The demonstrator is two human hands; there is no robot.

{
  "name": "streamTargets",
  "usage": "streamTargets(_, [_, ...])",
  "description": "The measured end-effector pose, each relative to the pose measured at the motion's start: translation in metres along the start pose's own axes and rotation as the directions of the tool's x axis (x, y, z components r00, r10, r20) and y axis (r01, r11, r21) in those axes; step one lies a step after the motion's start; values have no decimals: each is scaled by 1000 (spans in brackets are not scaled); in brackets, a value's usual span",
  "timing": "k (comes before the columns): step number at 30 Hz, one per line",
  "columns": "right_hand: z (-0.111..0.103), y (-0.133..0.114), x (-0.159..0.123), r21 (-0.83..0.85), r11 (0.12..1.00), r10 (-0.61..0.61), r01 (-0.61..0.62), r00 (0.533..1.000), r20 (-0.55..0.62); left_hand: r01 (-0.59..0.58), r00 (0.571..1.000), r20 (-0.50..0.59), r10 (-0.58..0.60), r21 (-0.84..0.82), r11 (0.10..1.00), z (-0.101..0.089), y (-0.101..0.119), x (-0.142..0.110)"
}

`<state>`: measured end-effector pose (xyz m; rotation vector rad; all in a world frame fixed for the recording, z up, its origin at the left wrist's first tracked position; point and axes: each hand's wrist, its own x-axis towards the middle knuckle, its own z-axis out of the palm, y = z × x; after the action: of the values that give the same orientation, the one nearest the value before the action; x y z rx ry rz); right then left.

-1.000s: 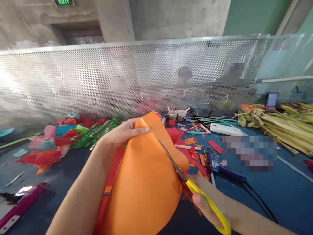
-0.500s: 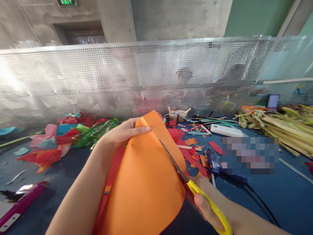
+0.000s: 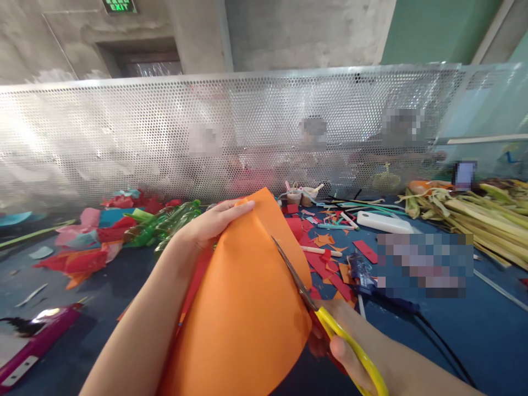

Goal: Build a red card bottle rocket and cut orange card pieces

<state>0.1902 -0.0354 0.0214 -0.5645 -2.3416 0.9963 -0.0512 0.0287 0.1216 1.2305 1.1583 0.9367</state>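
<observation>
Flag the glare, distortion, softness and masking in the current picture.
Head view: glare washes out the left end of the perforated screen and glints on the magenta-edged object; head view: figures behind the screen look hazy, and pixelation covers patches there and on the blue table; head view: wide-angle stretch seems likely near the edges; head view: scissors and orange paper look fairly sharp.

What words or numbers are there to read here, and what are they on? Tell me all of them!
"EXIT": on the green sign high on the left.
Above that word: more marks, cut off by the picture's top edge, so I can't read them.
Upright screen on the right: too blurred to read.
Orange paper and scissors: no writing that I can see.
</observation>
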Motion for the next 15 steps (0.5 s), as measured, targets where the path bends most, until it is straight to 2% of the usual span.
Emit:
streamTargets(6, [-1,-3,-6,3,1000,10,-10,1000,-27,2,996,88,-12,111,994,-1,-3,2])
streamTargets(15, [-1,-5,-11,21,998,61,-60,997,-41,-25,988,157,-11,224,974,7,-1,-2])
